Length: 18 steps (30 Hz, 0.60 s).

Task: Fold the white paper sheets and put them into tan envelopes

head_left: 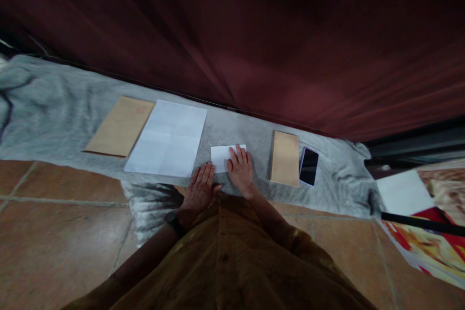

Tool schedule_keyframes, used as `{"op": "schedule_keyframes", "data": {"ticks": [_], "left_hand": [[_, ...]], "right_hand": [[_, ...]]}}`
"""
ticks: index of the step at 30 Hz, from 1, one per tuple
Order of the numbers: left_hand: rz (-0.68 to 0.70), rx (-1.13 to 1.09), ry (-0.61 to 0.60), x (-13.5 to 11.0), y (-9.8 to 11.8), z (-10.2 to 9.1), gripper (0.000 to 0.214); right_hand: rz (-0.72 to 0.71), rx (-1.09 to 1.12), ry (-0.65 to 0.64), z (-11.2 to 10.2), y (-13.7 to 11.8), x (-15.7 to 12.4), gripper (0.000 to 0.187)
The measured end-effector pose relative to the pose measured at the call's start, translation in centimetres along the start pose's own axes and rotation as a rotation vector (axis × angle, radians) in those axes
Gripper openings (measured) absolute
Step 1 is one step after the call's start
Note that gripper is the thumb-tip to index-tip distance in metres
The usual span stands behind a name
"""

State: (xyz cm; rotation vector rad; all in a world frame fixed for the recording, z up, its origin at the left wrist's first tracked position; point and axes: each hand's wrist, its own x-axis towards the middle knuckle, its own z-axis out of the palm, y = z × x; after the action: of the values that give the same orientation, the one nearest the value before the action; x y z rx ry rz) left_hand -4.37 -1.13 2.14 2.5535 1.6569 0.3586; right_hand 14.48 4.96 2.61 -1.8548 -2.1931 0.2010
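Note:
A small folded white paper (pixel 220 156) lies on the grey cloth in front of me. My right hand (pixel 240 168) rests flat on its right part, fingers stretched out and covering that end. My left hand (pixel 200 186) lies flat at the paper's lower left corner, fingers extended and thumb out to the side. To the left are white sheets (pixel 169 135) with faint fold creases, partly beside a large brown envelope (pixel 121 126). On the right sits a stack of smaller brown envelopes (pixel 284 157).
A phone (pixel 309 166) with a dark screen lies right of the smaller envelopes. The grey cloth (pixel 236 128) covers a narrow bench. A dark red curtain (pixel 254 48) hangs behind it. At far right are a white sheet (pixel 405 193) and a colourful printed box (pixel 432 247). The floor is tiled (pixel 65 223).

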Motion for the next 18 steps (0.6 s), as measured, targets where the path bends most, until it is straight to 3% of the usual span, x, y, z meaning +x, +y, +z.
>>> {"op": "schedule_keyframes", "data": {"ticks": [5, 12, 18], "left_hand": [[-0.02, 0.0, -0.026, 0.1, 0.4, -0.8, 0.068], [0.082, -0.039, -0.113, -0.3, 1.8, -0.7, 0.057], [0.055, -0.035, -0.064, -0.1, 1.7, -1.0, 0.048]], "right_hand": [[0.008, 0.011, -0.005, 0.2, 0.0, 0.0, 0.052], [0.012, 0.011, -0.012, 0.1, -0.1, 0.0, 0.051], [0.025, 0.004, -0.044, 0.1, 0.1, 0.1, 0.052]]}}
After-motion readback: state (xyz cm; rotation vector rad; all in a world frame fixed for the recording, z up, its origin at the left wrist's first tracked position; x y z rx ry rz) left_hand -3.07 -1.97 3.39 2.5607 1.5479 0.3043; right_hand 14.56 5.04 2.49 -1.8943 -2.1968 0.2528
